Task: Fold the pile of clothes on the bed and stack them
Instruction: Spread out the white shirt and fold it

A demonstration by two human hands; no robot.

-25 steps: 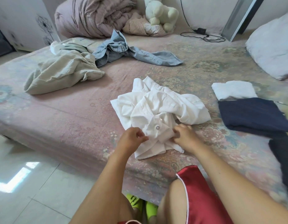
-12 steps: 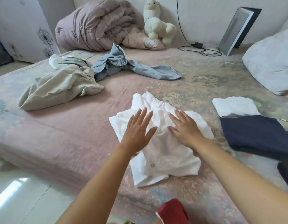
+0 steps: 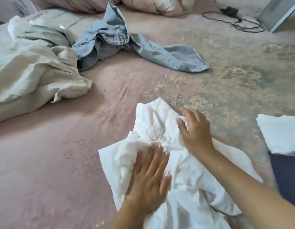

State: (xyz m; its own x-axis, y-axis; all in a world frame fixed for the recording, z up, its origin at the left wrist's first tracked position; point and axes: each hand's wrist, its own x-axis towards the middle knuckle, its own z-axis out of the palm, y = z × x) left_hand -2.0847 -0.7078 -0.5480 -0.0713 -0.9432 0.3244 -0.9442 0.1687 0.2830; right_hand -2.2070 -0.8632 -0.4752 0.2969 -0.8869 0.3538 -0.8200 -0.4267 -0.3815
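1. White shirt lies crumpled on the pink floral bedspread, directly under both hands; its collar points away from them, and its cloth is full of creases and bunched folds (no flat panel shows).
2. Left hand presses flat on the shirt's near left part, fingers straight and close together.
3. Right hand rests beyond it on the collar area, fingers extended and slightly spread, gripping nothing.
4. To the right of the right hand lies a folded white garment, and nearer than it, a dark navy garment.
5. Far beyond the left hand sprawls a beige garment, touching a light blue denim garment.
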